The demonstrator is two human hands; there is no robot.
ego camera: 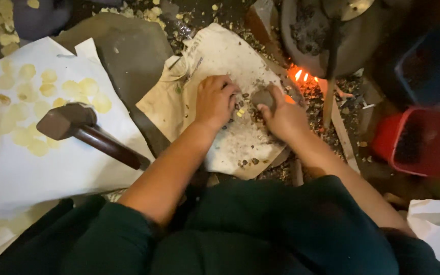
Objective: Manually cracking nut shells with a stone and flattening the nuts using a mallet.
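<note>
My right hand (282, 116) grips a small rounded grey stone (263, 97) and holds it over a dirty cream cloth (220, 56) spread on the ground. My left hand (214, 101) rests on the same cloth just left of the stone, fingers curled over several small dark and yellowish kernels (241, 108). More small bits (249, 162) lie near the cloth's near edge. Both forearms reach forward over my dark green clothing.
A heavy wooden mallet (80, 128) lies on white paper (42, 168) dotted with flattened pale yellow discs (36, 89). A flat grey stone slab (128, 51) sits behind. A small fire (301, 76) burns under a dark pan (327, 30); red (421, 142) and blue (426, 63) bins stand right.
</note>
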